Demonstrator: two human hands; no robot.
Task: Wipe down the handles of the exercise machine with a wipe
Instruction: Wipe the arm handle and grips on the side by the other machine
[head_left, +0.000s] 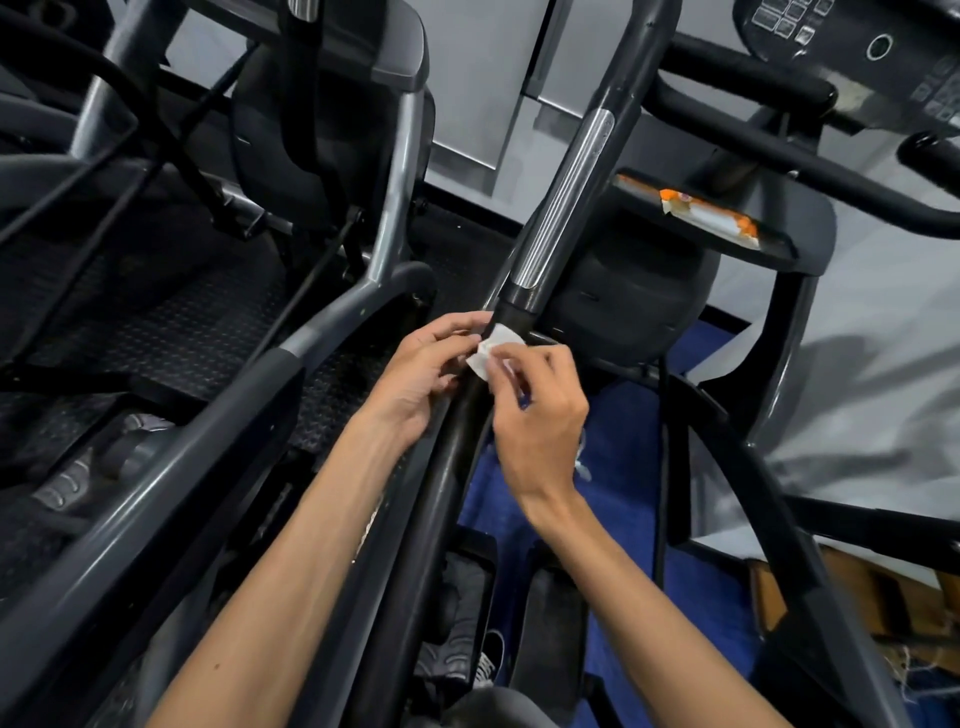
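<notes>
The exercise machine (691, 291) fills the centre and right of the frame, its dark housing in the middle and a console with buttons at the upper right edge. A second machine (322, 130) takes the upper left, its grey frame bar running down to the lower left corner. Between the two, black textured floor mat (171, 322) shows at centre left, and a strip of blue floor (623, 467) lies right of centre, the only open ground near the hands.

The long handle (563, 202) crosses the frame from top centre down to bottom centre: black above, a silver strip along its middle stretch, then a black collar and a dark shaft below. Open air runs along its left side down to the grey bar; on its right the housing sits close behind it.

Both forearms come up from the bottom edge, one on each side of the shaft. The left hand (415, 374) sits on the handle's left side, fingers curled, tips pinching the left edge of the wipe. The right hand (540, 410) is on the right side, thumb and fingers pinching the same wipe from below.

The wipe (496, 349), small, white and crumpled, lies against the shaft just beneath the black collar, at frame centre, held between both hands.
</notes>
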